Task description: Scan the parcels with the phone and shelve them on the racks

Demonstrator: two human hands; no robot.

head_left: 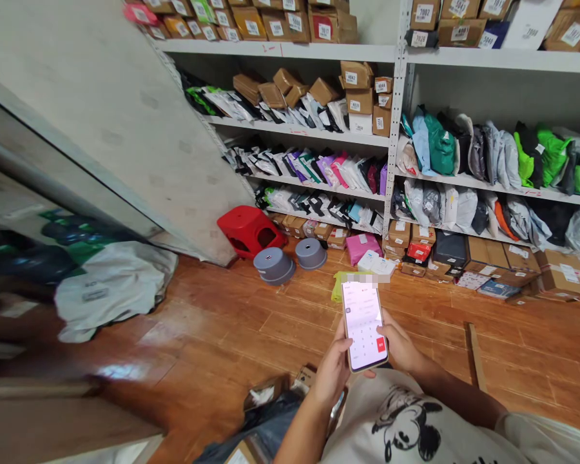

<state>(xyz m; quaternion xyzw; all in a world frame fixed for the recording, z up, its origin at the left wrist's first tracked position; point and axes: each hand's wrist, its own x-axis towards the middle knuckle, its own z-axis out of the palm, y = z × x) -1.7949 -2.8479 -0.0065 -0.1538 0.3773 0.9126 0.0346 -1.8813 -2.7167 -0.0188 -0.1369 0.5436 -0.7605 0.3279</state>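
A smartphone (363,322) with a lit screen is held upright in front of my body; a number pad and a red key show on it. My left hand (332,364) is closed around its lower left side, the thumb lying at the screen's edge. From the other side my right hand (400,341) grips the phone's right edge, its thumb over the screen near the red key. Fingers behind the phone are mostly hidden. Just beyond the phone, a yellow-green bag (337,287) lies on the floor.
White shelves (299,132) hold labelled boxes and bagged parcels. Before them stand a red stool (249,230) and two grey stools (273,265). Boxes (563,274) line the floor at right. A white sack (118,290) lies left; parcels (265,394) sit by my left arm.
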